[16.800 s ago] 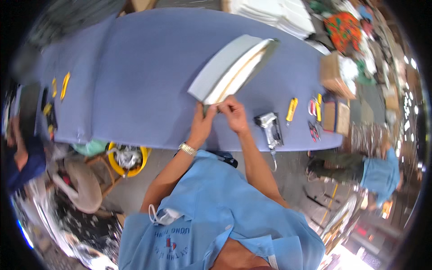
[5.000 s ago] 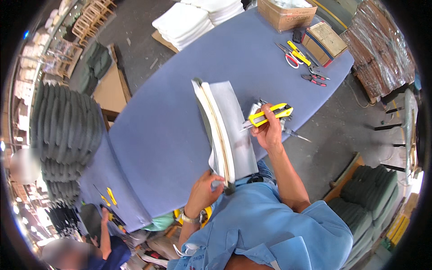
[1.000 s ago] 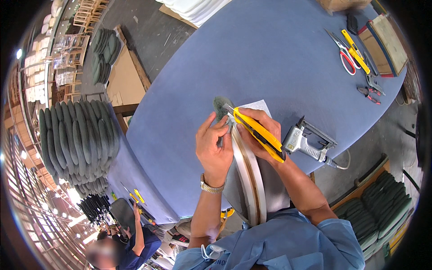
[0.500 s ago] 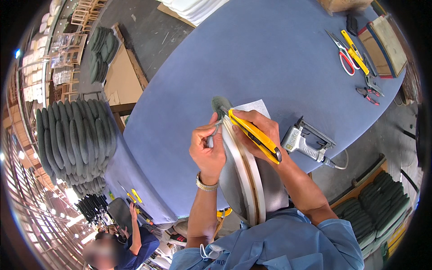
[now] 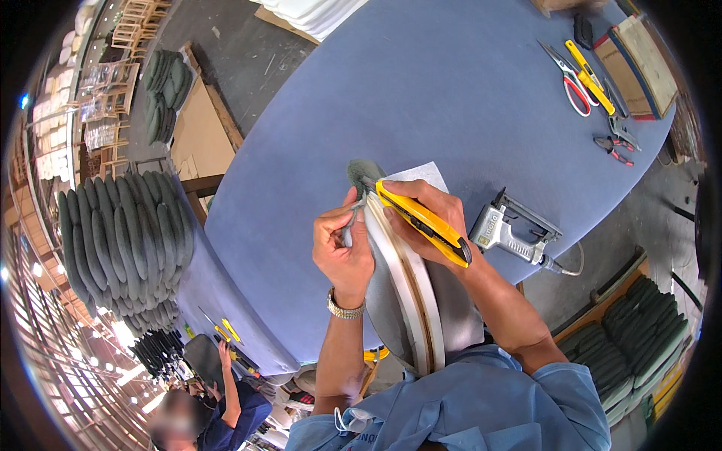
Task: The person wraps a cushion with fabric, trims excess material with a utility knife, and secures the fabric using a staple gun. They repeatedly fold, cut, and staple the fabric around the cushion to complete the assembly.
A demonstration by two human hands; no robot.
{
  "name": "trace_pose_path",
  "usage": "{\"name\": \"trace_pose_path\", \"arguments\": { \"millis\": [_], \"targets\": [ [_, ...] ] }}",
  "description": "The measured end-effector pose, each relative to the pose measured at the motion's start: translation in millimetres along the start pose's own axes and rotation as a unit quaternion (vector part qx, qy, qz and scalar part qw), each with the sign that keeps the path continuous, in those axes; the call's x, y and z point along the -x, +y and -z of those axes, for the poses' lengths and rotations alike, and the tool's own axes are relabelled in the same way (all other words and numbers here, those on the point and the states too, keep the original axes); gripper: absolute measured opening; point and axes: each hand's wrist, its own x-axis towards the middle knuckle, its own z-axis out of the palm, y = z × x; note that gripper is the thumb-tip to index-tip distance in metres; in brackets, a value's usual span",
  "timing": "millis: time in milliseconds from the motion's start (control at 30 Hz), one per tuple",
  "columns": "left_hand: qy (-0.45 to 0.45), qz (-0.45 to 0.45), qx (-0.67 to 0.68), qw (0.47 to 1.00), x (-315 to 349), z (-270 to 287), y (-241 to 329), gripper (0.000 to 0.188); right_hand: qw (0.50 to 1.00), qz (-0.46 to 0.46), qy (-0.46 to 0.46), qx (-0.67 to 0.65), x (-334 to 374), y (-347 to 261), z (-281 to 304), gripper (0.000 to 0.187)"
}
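A seat cushion with a white and brown layered edge (image 5: 412, 289) stands on its side between my forearms, its near end against my shirt. Green-grey fabric (image 5: 362, 171) covers its far tip. My right hand (image 5: 429, 214) grips a yellow utility knife (image 5: 425, 219), the blade end at the fabric near the far tip. My left hand (image 5: 344, 248) is closed, pinching a strip of grey fabric (image 5: 353, 218) beside the knife's tip. A pale sheet (image 5: 432, 177) sticks out behind my right hand.
On the blue table (image 5: 331, 105) lie a silver staple gun (image 5: 515, 229) with a hose, red-handled scissors (image 5: 568, 83), another yellow knife (image 5: 590, 79) and pliers (image 5: 613, 149). Stacked green cushions (image 5: 124, 237) stand at left, more (image 5: 632, 346) at lower right. A co-worker (image 5: 233, 406) is at lower left.
The view has shifted slightly. Both hands keep nearly the same hold on the knife and the fabric strip, at the cushion's far tip.
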Motion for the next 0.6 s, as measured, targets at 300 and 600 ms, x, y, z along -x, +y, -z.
{"name": "trace_pose_path", "arguments": {
  "millis": [300,600],
  "targets": [
    [0.017,0.028,0.021,0.999,0.2,-1.3,2.2,0.015,1.000,-0.013,0.002,-0.013,-1.4,-0.6,-0.4,0.033],
    [0.018,0.028,0.016,0.999,-0.1,-0.5,-1.6,0.015,0.997,-0.038,0.017,-0.070,1.1,4.6,-2.2,0.033]
  ]
}}
